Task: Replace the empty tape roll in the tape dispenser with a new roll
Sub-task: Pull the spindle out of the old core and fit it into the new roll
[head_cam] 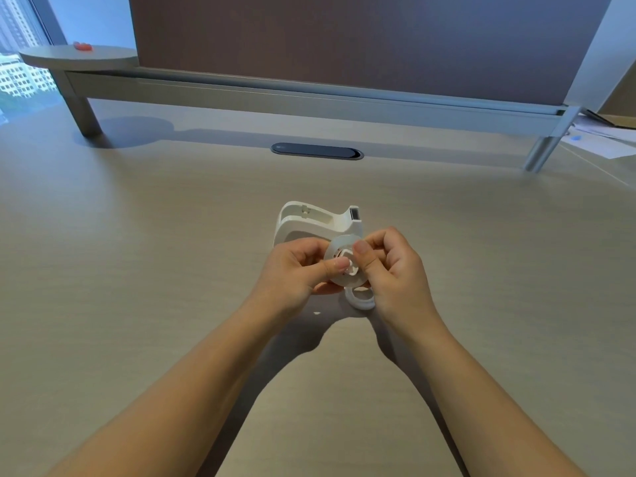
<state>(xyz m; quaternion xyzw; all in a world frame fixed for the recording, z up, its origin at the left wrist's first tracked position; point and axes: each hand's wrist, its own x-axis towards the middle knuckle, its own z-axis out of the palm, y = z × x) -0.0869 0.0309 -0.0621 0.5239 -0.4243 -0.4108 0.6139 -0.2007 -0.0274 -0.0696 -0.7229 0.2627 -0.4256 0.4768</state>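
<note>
A white tape dispenser [311, 220] stands on the desk, its roll bay empty and its cutter end at the right. Just in front of it, both hands hold a clear tape roll [339, 278] with a white hub in its centre. My left hand [292, 273] grips the roll from the left, thumb on its face. From the right, my right hand [395, 273] pinches it, thumb pressing near the hub. A small white ring, apparently the empty core [359, 299], lies on the desk under my right hand, partly hidden.
A dark oval cable grommet [316, 151] sits in the beige desk [137, 270] behind the dispenser. A raised shelf on metal legs [309, 98] and a dark partition run along the back. Papers [605, 139] lie at the far right.
</note>
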